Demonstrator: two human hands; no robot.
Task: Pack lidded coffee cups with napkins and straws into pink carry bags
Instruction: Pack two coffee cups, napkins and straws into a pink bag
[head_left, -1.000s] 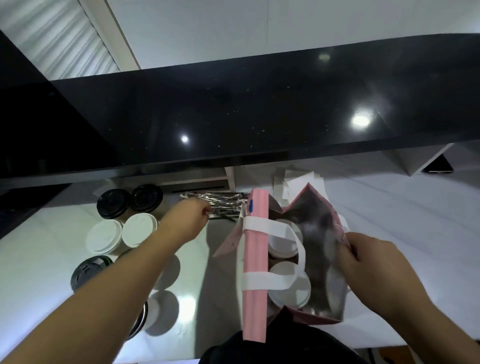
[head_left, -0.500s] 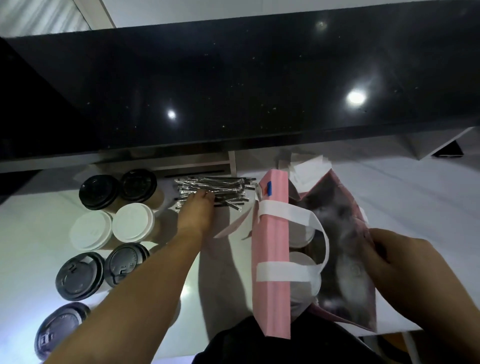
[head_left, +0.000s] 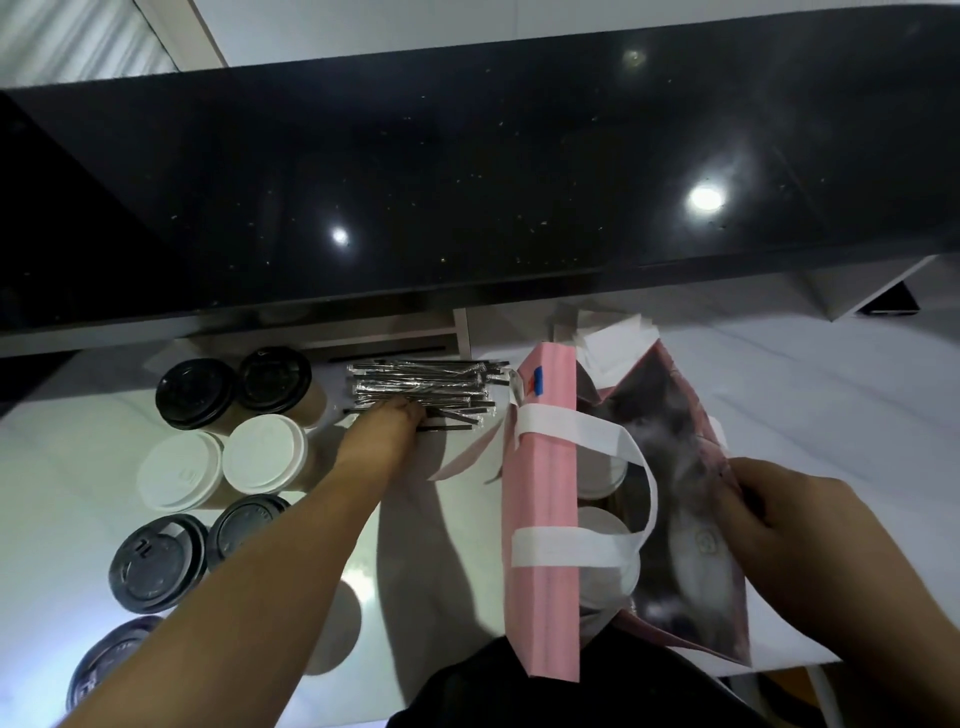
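Cups (head_left: 267, 453) left of straws (head_left: 421, 387); bag (head_left: 545, 519) right, napkins (head_left: 613, 340) behind

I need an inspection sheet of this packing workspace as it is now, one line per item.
Surface: white counter, glossy.
Job's things: pink carry bag open, two white-lidded cups inside; wrapped straws piled; napkins behind the bag; more lidded cups at left.
Clutter: nothing seen.
Grippers: left hand on the straws, grip unclear; right hand grips the bag's right wall.
Cables: nothing seen.
Surroundings: black shelf overhead.
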